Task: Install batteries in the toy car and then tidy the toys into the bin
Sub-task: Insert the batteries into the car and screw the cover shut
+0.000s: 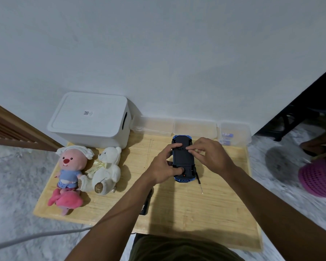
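Observation:
A blue toy car [183, 159] lies upside down on the wooden table [177, 204], its black underside facing up. My left hand [163, 166] grips the car's left side, thumb pressed on the underside near the rear. My right hand [209, 157] reaches over from the right, with its fingertips pinched at the upper part of the underside. What they pinch is too small to tell. A thin screwdriver [199, 180] lies just right of the car. The white lidded bin [90, 120] stands at the table's back left.
A pink-faced plush [70, 166], a white teddy bear [105, 169] and a pink plush [66, 201] lie at the left. Clear boxes [194, 129] line the wall; the right one [233, 134] holds batteries. A black object [146, 204] peeks from under my left forearm. A pink basket [318, 178] sits on the floor.

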Available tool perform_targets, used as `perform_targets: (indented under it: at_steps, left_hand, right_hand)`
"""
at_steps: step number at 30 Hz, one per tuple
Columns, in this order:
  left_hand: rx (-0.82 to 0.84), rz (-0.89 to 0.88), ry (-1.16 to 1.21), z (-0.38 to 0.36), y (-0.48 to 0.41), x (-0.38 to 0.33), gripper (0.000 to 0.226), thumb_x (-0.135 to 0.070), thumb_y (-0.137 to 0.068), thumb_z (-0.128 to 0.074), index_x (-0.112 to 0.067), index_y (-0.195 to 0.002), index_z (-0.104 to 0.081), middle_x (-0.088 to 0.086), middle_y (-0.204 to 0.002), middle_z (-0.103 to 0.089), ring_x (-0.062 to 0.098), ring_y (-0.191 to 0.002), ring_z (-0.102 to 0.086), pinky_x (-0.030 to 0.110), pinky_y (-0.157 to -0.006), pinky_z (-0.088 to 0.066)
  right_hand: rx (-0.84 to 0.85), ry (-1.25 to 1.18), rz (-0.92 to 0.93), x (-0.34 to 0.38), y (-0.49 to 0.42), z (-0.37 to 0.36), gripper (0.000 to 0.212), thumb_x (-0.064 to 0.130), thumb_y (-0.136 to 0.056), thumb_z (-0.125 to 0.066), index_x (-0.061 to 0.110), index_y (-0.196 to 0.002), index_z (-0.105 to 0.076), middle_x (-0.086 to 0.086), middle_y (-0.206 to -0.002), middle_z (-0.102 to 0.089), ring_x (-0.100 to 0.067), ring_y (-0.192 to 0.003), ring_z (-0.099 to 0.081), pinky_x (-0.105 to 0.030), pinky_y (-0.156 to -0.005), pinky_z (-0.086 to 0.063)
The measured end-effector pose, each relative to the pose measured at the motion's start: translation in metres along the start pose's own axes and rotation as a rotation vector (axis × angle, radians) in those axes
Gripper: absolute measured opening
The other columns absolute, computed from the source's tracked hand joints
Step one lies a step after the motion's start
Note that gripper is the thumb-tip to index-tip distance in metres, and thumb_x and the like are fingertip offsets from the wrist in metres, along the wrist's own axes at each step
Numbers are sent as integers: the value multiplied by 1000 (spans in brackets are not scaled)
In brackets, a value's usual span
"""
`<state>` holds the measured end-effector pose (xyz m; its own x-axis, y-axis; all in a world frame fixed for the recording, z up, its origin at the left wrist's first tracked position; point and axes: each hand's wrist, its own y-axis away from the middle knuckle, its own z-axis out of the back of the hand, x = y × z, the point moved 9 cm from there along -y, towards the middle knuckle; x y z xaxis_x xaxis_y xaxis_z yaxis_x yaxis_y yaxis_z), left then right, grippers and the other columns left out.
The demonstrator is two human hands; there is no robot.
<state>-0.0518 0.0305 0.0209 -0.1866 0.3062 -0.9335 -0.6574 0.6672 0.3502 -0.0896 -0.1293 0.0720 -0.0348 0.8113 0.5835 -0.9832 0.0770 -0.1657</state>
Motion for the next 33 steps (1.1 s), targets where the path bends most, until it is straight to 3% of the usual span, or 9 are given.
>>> perform_targets:
  at_steps: [6, 10, 16, 18, 20, 23, 25, 29, 33]
  left_hand:
    - [-3, 1, -17, 1, 0, 1, 79, -4, -76, -81, -45, -136, -52, 2, -131, -60, 22, -105, -66, 46, -90, -61]
    - [-4, -1, -5, 0, 1, 2, 79, -2, -76, -81, -44, -136, -52, 2, -130, -60, 21, -103, -67, 45, -89, -61]
    - [-8, -8, 1, 3, 0, 2, 80, 1, -76, -80, -44, -136, -52, 1, -135, -58, 16, -98, -66, 34, -82, -61]
    - [-8, -10, -4, 5, -1, 3, 80, 2, -77, -80, -43, -137, -52, 1, -135, -57, 15, -102, -64, 29, -81, -60]
    - [-7, -11, -17, 7, 0, 6, 81, 1, -76, -80, -43, -137, -51, 0, -136, -57, 18, -108, -62, 30, -83, -59]
    - [-12, 5, -33, 9, 3, 12, 80, 0, -76, -80, -46, -135, -52, -2, -136, -57, 21, -111, -63, 37, -87, -61]
    - [-15, 13, -30, 9, 5, 16, 80, 0, -76, -81, -46, -135, -52, -2, -135, -58, 22, -113, -63, 40, -89, -61]
    - [-13, 12, -47, 11, 8, 18, 80, -2, -76, -82, -49, -134, -52, -5, -135, -58, 22, -120, -59, 42, -91, -60]
    - [-4, 27, -31, 11, 10, 18, 81, 0, -75, -82, -47, -135, -53, -1, -134, -58, 21, -106, -66, 42, -86, -62]
  right_hand:
    - [9, 12, 1, 1, -1, -2, 18, 22, -90, -74, 26, -106, -79, 9, -89, -65, -5, -76, -54, -19, -70, -42]
    - [-3, -13, -16, 1, 0, -2, 18, 21, -88, -76, 25, -105, -79, 12, -89, -67, -3, -72, -55, -19, -70, -45]
    - [-336, -255, -365, -24, 18, 23, 6, 20, -92, -72, 22, -96, -76, 12, -82, -70, 1, -73, -64, -7, -63, -47]
    - [-237, -158, -544, -44, 30, 6, 5, 23, -92, -68, 24, -89, -72, 7, -80, -70, -1, -72, -65, -15, -62, -47]
    - [66, -51, -717, -68, 48, -33, 4, 26, -83, -68, 25, -80, -68, 6, -82, -69, -16, -82, -68, -23, -67, -48]
    - [321, -14, -817, -78, 75, -74, 23, 31, -69, -84, 19, -80, -66, 0, -88, -68, -21, -85, -66, -31, -73, -56]
    - [302, 38, -803, -75, 79, -79, 25, 26, -71, -85, 13, -85, -70, -5, -88, -70, -24, -85, -66, -34, -75, -57]
    - [168, -17, -849, -82, 82, -79, 4, 13, -80, -75, 9, -80, -74, -7, -86, -73, -25, -84, -69, -31, -76, -57]
    - [27, -136, -832, -80, 67, -54, 5, 16, -86, -74, 13, -82, -74, 0, -84, -72, -19, -82, -69, -25, -71, -53]
